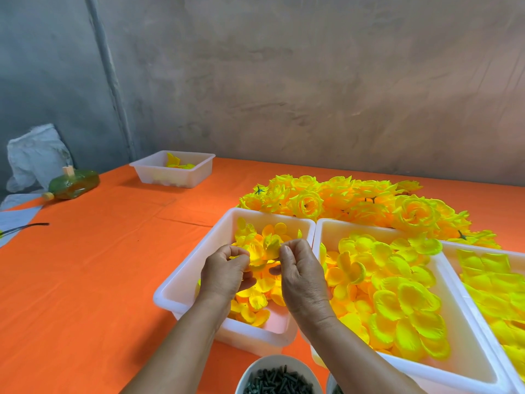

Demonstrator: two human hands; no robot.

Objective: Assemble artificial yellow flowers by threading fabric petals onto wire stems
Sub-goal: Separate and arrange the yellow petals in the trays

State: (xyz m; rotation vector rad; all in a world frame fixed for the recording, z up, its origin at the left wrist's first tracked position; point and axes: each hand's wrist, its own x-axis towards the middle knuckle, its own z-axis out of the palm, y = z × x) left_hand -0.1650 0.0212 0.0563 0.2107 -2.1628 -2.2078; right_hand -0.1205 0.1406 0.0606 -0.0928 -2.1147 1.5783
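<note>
Both hands work above a white tray (pixel 181 282) of small yellow fabric petals. My left hand (pixel 227 273) and my right hand (pixel 298 268) pinch the same cluster of yellow petals (pixel 265 248) between their fingertips, one hand on each side. Whether a wire stem runs through the cluster is hidden by the fingers. A second white tray (pixel 326 231) to the right holds larger yellow petals (pixel 397 302). Behind the trays lies a heap of finished yellow flowers (pixel 355 200). A white bowl (pixel 277 362) of dark green stem pieces sits at the bottom edge.
A third tray (pixel 454 248) of yellow pieces is at the far right. A small white tray (pixel 173 169) stands at the back on the orange tablecloth (pixel 85 280). A green bottle (pixel 74 184) lies at the left near a white bag (pixel 37 157). A dark wire (pixel 28 226) lies on paper.
</note>
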